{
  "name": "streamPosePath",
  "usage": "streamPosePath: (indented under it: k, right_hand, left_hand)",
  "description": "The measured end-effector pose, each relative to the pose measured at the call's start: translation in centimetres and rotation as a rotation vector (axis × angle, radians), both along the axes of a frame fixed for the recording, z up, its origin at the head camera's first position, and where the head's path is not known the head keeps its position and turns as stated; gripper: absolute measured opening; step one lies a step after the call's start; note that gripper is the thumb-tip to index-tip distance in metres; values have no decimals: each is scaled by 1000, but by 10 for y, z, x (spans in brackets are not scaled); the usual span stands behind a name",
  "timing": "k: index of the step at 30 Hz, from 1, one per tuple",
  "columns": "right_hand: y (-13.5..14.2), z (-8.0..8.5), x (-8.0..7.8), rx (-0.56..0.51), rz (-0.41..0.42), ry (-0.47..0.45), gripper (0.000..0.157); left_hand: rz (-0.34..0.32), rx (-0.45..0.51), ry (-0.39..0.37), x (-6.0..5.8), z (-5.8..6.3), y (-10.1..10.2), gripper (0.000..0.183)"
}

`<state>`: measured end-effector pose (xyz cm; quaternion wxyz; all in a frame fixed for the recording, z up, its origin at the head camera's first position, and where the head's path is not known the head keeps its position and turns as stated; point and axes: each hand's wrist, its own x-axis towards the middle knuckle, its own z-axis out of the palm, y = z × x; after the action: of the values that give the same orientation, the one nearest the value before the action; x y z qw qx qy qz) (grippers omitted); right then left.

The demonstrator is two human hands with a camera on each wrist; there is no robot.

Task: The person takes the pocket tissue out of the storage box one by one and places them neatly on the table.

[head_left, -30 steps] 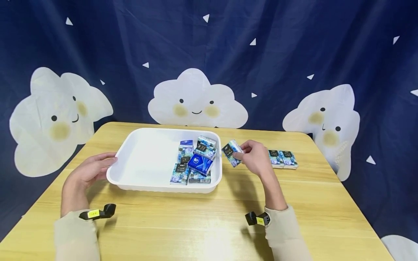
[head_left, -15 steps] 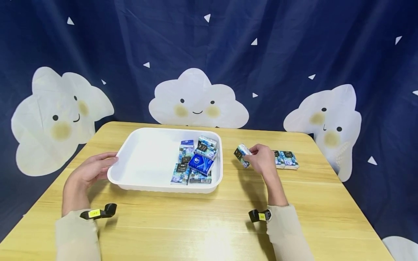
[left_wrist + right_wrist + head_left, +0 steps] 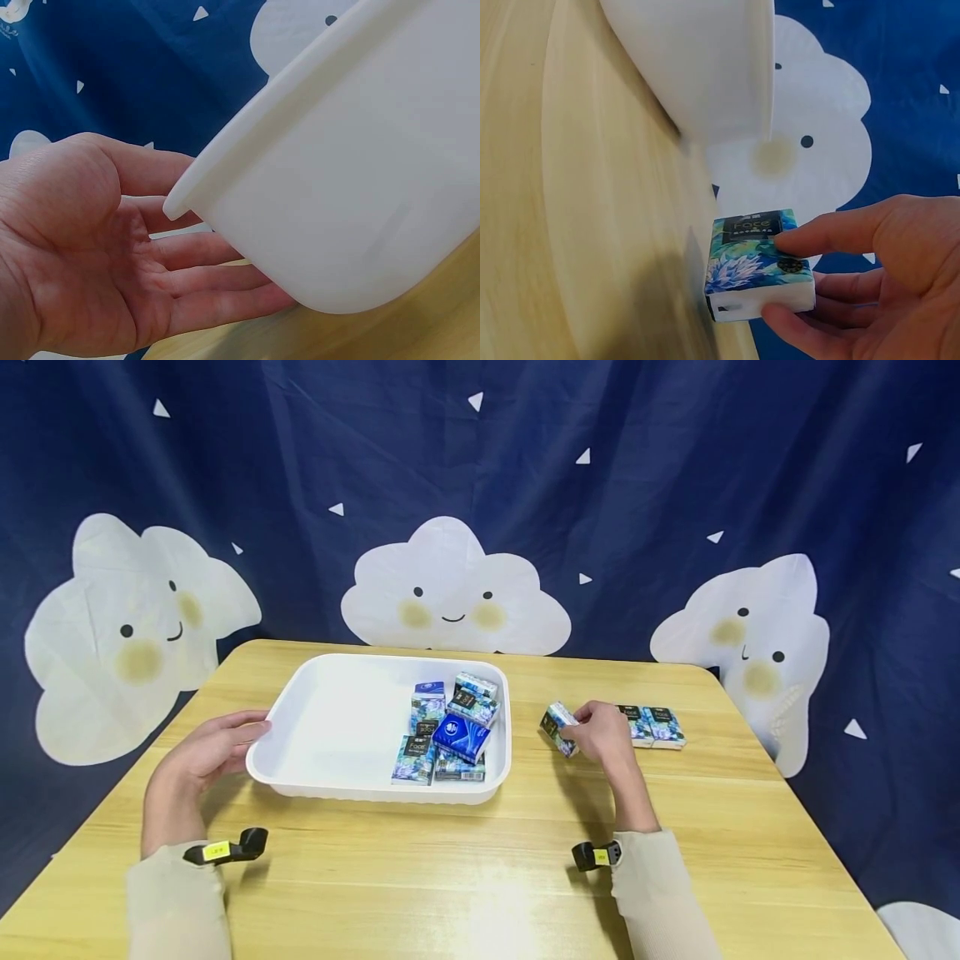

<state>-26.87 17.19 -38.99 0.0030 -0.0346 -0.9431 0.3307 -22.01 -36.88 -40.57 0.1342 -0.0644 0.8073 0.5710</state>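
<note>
My right hand pinches a pocket tissue pack with a blue floral print and a dark "Face" label. The right wrist view shows this pack tilted, fingers on its top and end. It is low over the table, just left of a row of matching tissue packs, which my hand partly hides. With fairly straight fingers, my left hand touches the left end of a white plastic tray. In the left wrist view the tray's wall hides the fingertips.
Several floral tissue packs lie loosely in the tray's right half, a plain blue pack on top. The wooden table reaches back to a dark blue curtain with cloud prints.
My right hand has carried the tissue pack rightward, away from the tray, and then lowered it toward the table. The left hand and tray stay where they were.
</note>
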Motion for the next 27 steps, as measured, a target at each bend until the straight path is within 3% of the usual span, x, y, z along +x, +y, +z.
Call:
streamPosePath:
  k: [8, 15, 20, 27]
  right_hand:
    - [1, -1, 1, 24, 29, -69, 30]
    - [5, 9, 6, 20, 68, -100, 36]
    - [11, 12, 7, -26, 60, -51, 30]
    - [14, 7, 3, -17, 93, -108, 25]
  left_hand:
    - [0, 5, 3, 0, 0, 1, 71]
    - [5, 13, 2, 0, 0, 1, 71]
    - [-4, 15, 6, -1, 0, 0, 72]
    - [5, 7, -12, -1, 1, 1, 71]
